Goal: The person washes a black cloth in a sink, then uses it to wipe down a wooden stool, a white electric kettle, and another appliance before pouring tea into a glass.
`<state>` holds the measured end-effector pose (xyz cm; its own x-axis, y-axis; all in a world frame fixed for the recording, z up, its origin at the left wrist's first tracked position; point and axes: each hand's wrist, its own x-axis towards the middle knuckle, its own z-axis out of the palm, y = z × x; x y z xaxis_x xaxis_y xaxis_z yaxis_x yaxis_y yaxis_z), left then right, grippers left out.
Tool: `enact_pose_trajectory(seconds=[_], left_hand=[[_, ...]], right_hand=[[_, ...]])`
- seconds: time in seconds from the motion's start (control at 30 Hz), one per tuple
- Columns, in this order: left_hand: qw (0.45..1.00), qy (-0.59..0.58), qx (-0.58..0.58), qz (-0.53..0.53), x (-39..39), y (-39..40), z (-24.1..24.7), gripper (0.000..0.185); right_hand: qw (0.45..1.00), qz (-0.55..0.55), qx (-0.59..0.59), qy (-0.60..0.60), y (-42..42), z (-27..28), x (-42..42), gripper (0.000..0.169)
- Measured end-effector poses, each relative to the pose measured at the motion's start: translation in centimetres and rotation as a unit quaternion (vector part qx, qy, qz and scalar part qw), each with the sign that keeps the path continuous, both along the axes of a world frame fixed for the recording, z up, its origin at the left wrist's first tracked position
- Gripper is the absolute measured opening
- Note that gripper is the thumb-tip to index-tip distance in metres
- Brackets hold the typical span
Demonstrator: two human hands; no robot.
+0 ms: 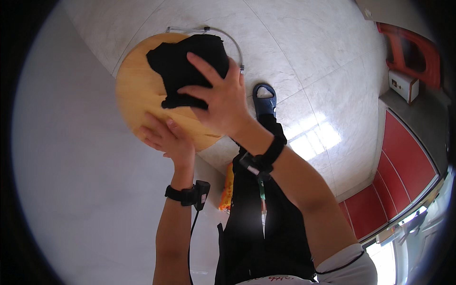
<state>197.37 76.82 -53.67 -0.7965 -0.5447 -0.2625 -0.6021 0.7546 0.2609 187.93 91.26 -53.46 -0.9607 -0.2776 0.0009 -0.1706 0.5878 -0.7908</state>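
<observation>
In front of me is a round wooden top, seemingly a stool seat, with a curved metal tube showing beyond its far edge. A dark black cloth lies bunched across its upper right part. My right hand is on the cloth with fingers spread, holding it against the wood. My left hand rests on the near left rim of the top, fingers apart, with no object in it. A black strap with a small device sits on each wrist.
At left stands a plain pale surface. Pale floor tiles stretch ahead. My slippered foot is right of the wooden top. An orange-yellow packet lies by my leg. Red cabinet fronts, a white box and a red plastic item stand rightward.
</observation>
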Motion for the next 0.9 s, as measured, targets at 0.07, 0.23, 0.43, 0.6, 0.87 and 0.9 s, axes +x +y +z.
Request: enact_pose_trajectory(seconds=[0.07, 0.23, 0.43, 0.6, 0.87, 0.9], left_hand=[[0.999, 0.027, -0.005, -0.024, -0.1, -0.4, -0.3, 0.064], [0.999, 0.031, 0.024, -0.020, -1.2, 0.3, 0.7, 0.061], [0.991, 0.102, -0.005, -0.083, -2.4, 2.6, 2.4, 0.054], [0.929, 0.150, -0.009, -0.337, -4.0, 7.3, 3.3, 0.032], [0.915, 0.031, -0.015, -0.401, -3.5, 11.3, 1.2, 0.013], [0.918, 0.016, -0.013, -0.396, -3.1, 11.4, 0.9, 0.012]], right_hand=[[0.999, -0.007, -0.003, 0.054, 0.5, -1.1, 2.1, 0.048], [0.991, 0.104, -0.078, -0.008, 5.9, -2.2, 8.8, 0.062], [0.950, -0.132, -0.130, -0.251, 11.8, -3.0, 13.4, 0.034], [0.909, -0.186, -0.208, -0.310, 9.8, -3.7, 8.9, 0.024], [0.917, -0.117, -0.278, -0.260, 5.4, -15.7, 4.5, 0.021], [0.917, -0.109, -0.258, -0.285, 5.7, -18.1, 4.2, 0.021]])
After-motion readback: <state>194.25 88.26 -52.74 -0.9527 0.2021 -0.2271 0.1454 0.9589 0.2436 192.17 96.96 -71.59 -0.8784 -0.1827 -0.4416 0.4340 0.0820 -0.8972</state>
